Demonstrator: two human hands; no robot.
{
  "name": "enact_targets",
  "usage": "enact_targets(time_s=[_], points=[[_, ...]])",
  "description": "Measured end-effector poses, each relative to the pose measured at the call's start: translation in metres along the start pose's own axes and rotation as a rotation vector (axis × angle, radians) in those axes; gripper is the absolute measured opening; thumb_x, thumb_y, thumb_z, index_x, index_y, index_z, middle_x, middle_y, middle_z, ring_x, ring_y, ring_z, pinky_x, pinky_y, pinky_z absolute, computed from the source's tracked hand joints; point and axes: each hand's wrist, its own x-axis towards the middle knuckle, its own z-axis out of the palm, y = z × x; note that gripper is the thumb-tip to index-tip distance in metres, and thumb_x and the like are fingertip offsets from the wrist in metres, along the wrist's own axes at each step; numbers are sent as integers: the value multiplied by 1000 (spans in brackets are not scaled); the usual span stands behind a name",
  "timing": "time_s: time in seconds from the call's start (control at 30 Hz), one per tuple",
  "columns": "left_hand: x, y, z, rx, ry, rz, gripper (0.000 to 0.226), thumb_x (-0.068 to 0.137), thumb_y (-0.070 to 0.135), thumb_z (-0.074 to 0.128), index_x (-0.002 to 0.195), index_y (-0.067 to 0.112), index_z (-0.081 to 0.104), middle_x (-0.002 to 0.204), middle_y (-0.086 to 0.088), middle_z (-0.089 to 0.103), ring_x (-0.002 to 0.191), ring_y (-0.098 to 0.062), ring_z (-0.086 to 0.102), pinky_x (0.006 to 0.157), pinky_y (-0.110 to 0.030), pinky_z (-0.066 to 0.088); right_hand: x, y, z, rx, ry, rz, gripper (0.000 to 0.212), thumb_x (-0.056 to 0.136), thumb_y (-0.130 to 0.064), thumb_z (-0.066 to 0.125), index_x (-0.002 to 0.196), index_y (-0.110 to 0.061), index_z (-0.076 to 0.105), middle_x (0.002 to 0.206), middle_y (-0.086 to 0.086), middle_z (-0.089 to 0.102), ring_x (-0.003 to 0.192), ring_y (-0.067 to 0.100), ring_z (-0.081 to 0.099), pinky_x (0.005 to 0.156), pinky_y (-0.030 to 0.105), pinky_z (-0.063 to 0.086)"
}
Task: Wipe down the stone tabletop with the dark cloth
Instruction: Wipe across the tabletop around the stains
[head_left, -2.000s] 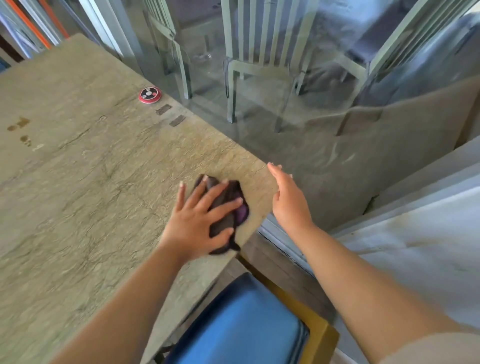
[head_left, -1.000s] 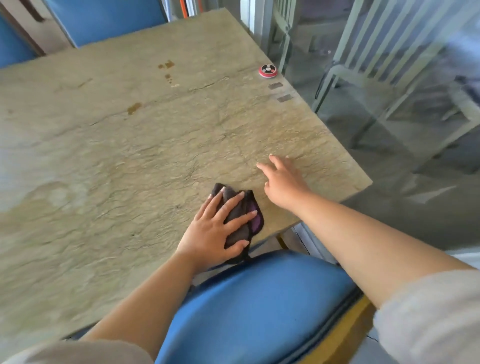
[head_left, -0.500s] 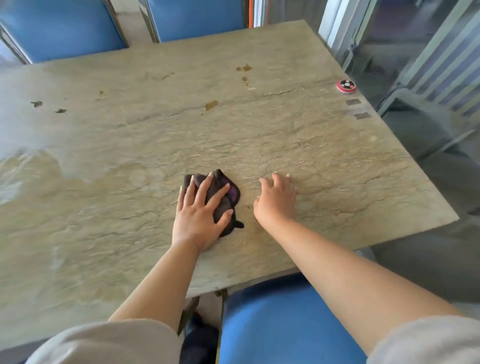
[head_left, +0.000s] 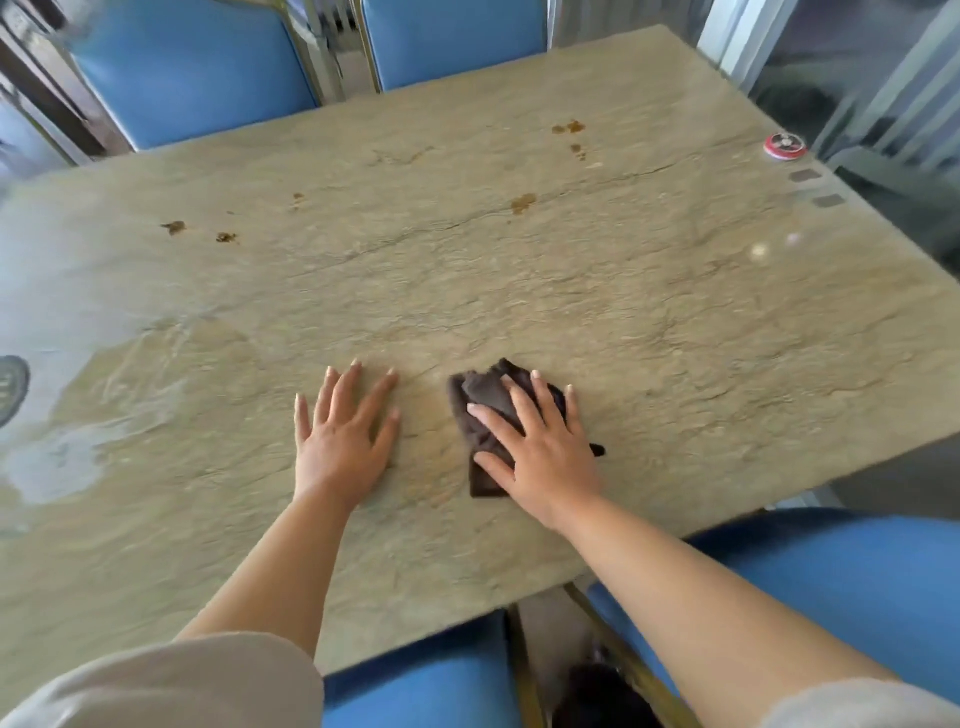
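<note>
The beige stone tabletop (head_left: 519, 291) fills most of the head view. A crumpled dark cloth (head_left: 480, 395) lies on it near the front edge. My right hand (head_left: 545, 452) rests flat on top of the cloth, fingers spread, pressing it against the stone. My left hand (head_left: 343, 441) lies palm-down on the bare stone just left of the cloth, fingers apart, holding nothing. Brown stains mark the far half of the top: one near the middle (head_left: 522, 202), one further back (head_left: 569, 127), and small ones at the left (head_left: 174, 227).
A red round disc (head_left: 784, 145) and two grey stickers (head_left: 805, 175) sit at the far right edge. A wet sheen (head_left: 78, 441) covers the left side. Blue chairs stand at the far side (head_left: 192, 67) and close under the front edge (head_left: 857, 582).
The cloth was under my left hand and is now under my right hand. My left hand has moved off to the left onto bare stone. The view has swung left over the table.
</note>
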Motion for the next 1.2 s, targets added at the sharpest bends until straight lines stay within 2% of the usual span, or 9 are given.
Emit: enact_targets(time_s=[0.1, 0.23, 0.4, 0.57, 0.73, 0.83, 0.93, 1.1, 1.2], points=[[-4, -18, -1, 19, 7, 28, 57, 94, 66, 18, 148, 54, 4, 162, 16, 2, 149, -9, -11, 119, -50, -7, 35, 22, -2, -36, 55, 247, 56, 93, -59, 26, 145, -41, 34, 156, 12, 30, 145, 38, 18, 114, 64, 7], [-1, -19, 4, 18, 54, 55, 59, 94, 66, 20, 149, 51, 5, 162, 17, 2, 148, -8, -12, 119, -53, -6, 108, 24, -7, -66, 34, 534, 63, 96, -56, 30, 153, -30, 18, 162, 14, -4, 146, 40, -7, 117, 58, -2], [-1, -26, 6, -126, 113, 40, 65, 95, 56, 17, 154, 33, 5, 162, 15, 5, 147, 0, -8, 120, -49, -6, 142, -53, 5, 21, 34, 138, 62, 97, -52, 32, 153, -29, 17, 163, 6, -4, 149, 30, -1, 120, 47, 1], [-2, -29, 7, -197, 123, 25, 69, 92, 52, 9, 155, 26, 5, 163, 10, 8, 147, 1, -4, 120, -43, -8, 78, -41, 13, 17, 34, -335, 53, 94, -51, 33, 145, -37, 37, 158, 2, 27, 146, 24, 22, 118, 45, 18], [0, -29, 7, -150, 124, 41, 72, 89, 57, 9, 154, 26, 19, 163, 10, 9, 148, -3, -4, 119, -47, -9, 29, -2, 8, -29, 176, 335, 55, 95, -53, 27, 146, -36, 36, 154, 11, 33, 144, 29, 27, 114, 48, 25], [-2, -27, 6, -147, 95, 60, 76, 87, 59, 6, 154, 26, 16, 163, 9, 4, 148, -3, -9, 118, -46, -14, 11, -43, 8, -1, 76, 585, 61, 97, -55, 22, 153, -31, 15, 161, 12, 8, 148, 32, 4, 119, 51, 8], [-2, -30, 3, -218, 63, 78, 80, 83, 60, 3, 154, 27, 19, 163, 10, 4, 148, -3, -10, 117, -43, -19, 4, -106, 10, 14, -58, 463, 67, 97, -57, 21, 153, -31, -6, 160, 9, -17, 146, 32, -19, 118, 51, -8], [-4, -58, -17, -566, -84, 155, 70, 86, 50, 14, 146, 25, 39, 159, 8, 25, 148, -4, 5, 120, -37, -12, 2, -160, 9, -16, -341, -107, 67, 97, -58, 28, 150, -41, -9, 157, 0, -28, 142, 23, -31, 116, 46, -17], [-15, -100, -30, -411, -47, 244, 68, 89, 55, 11, 146, 29, 37, 158, 11, 26, 148, -6, 10, 121, -37, -9, 8, -138, 5, -24, -275, 18, 61, 97, -59, 26, 148, -48, -5, 160, -3, -21, 146, 21, -22, 117, 41, -12]])
